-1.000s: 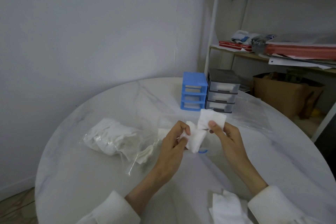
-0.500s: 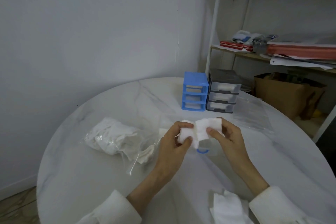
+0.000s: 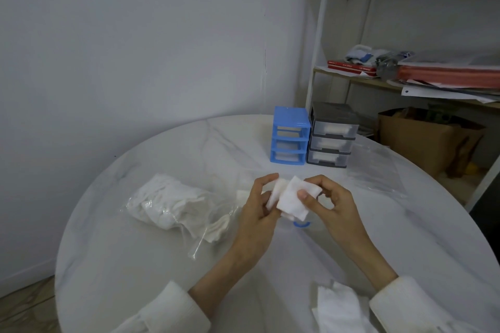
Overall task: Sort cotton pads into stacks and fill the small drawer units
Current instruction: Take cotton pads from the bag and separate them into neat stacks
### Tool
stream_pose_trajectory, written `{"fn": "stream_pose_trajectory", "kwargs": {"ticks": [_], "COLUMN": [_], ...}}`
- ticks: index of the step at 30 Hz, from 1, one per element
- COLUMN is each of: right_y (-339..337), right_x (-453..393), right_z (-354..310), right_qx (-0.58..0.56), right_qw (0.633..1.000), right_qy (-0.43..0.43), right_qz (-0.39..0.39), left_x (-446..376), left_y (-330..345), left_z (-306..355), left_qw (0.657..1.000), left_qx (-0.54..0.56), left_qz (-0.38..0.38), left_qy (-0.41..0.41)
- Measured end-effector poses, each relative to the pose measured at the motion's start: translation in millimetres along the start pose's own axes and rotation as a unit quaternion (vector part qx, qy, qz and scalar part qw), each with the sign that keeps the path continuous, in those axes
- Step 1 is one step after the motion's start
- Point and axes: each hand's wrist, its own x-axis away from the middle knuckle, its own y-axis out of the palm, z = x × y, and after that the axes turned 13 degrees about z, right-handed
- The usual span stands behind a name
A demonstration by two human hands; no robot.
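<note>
A single head-worn wide-angle view looks forward and down across the round table (image 3: 135, 265), close above it. The wall and a shelf unit (image 3: 319, 62) fill its upper half.

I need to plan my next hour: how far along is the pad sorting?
Done: grey drawer unit shows white pads in all three drawers. In hand: both the left hand and right hand hold cotton pads. Left: the bag of pads; blue drawer unit contents unclear.

round marble table (image 3: 151, 265), empty clear plastic bag (image 3: 376, 170) at its right edge, white shelf unit (image 3: 320, 43) behind with red books (image 3: 351, 67), papers (image 3: 443, 89), cardboard box (image 3: 416, 140) below
</note>
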Motion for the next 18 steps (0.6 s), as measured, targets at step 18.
{"fn": "stream_pose_trajectory", "kwargs": {"ticks": [18], "right_y": [0], "right_x": [1], "right_z": [8], "right_qx": [0.079], "right_qw": [0.995], "right_qy": [-0.057], "right_qz": [0.025], "left_x": [3], "left_y": [2], "left_z": [12], "left_qw": [0.989], "left_qx": [0.099], "left_qz": [-0.032], "left_qy": [-0.102]}}
